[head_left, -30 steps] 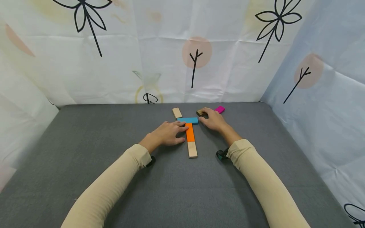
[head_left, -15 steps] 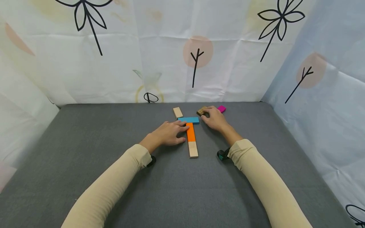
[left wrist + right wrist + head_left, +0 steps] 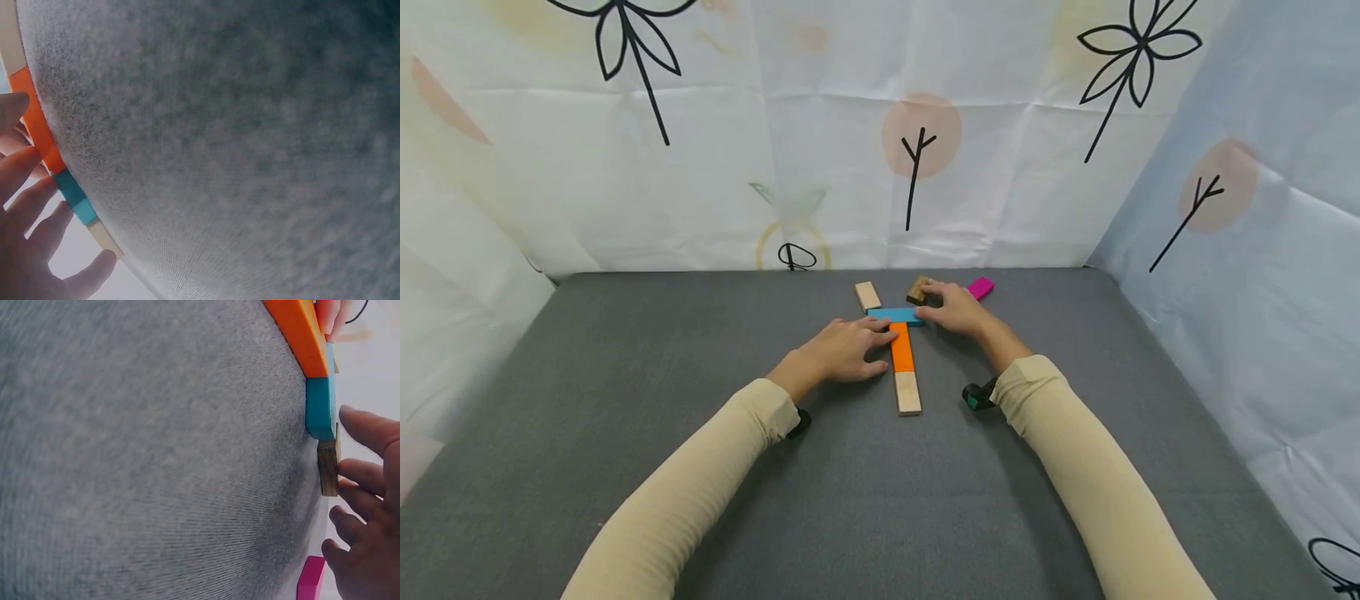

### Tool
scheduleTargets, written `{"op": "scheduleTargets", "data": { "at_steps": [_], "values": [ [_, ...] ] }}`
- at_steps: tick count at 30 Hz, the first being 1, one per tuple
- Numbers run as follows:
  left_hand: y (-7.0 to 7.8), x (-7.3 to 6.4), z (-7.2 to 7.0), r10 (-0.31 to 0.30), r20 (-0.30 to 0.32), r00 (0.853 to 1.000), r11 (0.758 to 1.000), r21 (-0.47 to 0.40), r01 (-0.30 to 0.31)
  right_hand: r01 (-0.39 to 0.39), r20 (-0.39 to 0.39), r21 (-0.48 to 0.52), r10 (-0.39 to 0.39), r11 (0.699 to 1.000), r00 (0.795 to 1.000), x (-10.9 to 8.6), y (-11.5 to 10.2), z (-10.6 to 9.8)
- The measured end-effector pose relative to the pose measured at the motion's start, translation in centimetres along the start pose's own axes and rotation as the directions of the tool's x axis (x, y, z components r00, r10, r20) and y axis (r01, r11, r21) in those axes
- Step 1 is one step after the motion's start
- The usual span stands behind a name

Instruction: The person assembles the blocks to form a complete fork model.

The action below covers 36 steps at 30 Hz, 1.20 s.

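Note:
In the head view my left hand (image 3: 844, 350) lies beside the blocks, its spread fingertips on the orange block (image 3: 902, 347) and the near edge of the blue block (image 3: 895, 316). My right hand (image 3: 955, 308) reaches over the table's far side, fingers extended and touching the dark brown wooden block (image 3: 918, 290). Its thumb is at the right end of the blue block. The right wrist view has the brown block (image 3: 328, 467) close beside the blue block (image 3: 319, 407), with fingertips against its face. Blue and orange meet in a T shape.
A pale wooden block (image 3: 907, 393) continues the orange one toward me. Another pale block (image 3: 867, 295) angles away from the blue block's left end. Behind my right hand lies a magenta block (image 3: 981, 288). A printed cloth wall (image 3: 835, 167) rises at the grey table's back edge.
My right hand has moved left, and the brown block has shifted left and turned with it, now standing behind the blue block's right part. The left hand stays in place.

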State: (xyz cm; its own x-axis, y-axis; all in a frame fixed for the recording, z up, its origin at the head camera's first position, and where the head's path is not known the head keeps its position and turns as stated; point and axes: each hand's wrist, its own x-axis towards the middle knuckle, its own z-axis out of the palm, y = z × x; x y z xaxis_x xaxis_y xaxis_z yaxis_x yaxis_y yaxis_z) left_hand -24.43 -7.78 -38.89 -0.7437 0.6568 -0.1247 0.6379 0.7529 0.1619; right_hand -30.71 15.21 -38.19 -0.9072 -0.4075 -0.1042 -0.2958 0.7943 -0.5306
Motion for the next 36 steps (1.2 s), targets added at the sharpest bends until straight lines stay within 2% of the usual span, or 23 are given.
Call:
{"op": "scheduleTargets", "data": {
  "at_steps": [7, 16, 24, 36],
  "values": [
    [0.1, -0.1, 0.0, -0.004, 0.008, 1.000, 1.000, -0.015, 0.004, 0.010, -0.018, 0.029, -0.010, 1.000, 1.000, 0.4, -0.4, 0.2],
    [0.0, 0.0, 0.1, 0.004, 0.002, 1.000, 1.000, -0.014, -0.004, 0.039, -0.030, 0.019, -0.038, 0.999, 0.999, 0.6, -0.9, 0.6],
    [0.0, 0.1, 0.1, 0.000, 0.006, 1.000, 1.000, -0.012, 0.000, 0.053, -0.060, 0.034, -0.051, 0.998, 0.997, 1.1, -0.7, 1.1],
    [0.2, 0.1, -0.1, -0.003, 0.010, 1.000, 1.000, -0.006, 0.003, 0.056, -0.029, 0.065, -0.054, 0.996, 0.998, 1.2, -0.8, 1.2]
  ]
}}
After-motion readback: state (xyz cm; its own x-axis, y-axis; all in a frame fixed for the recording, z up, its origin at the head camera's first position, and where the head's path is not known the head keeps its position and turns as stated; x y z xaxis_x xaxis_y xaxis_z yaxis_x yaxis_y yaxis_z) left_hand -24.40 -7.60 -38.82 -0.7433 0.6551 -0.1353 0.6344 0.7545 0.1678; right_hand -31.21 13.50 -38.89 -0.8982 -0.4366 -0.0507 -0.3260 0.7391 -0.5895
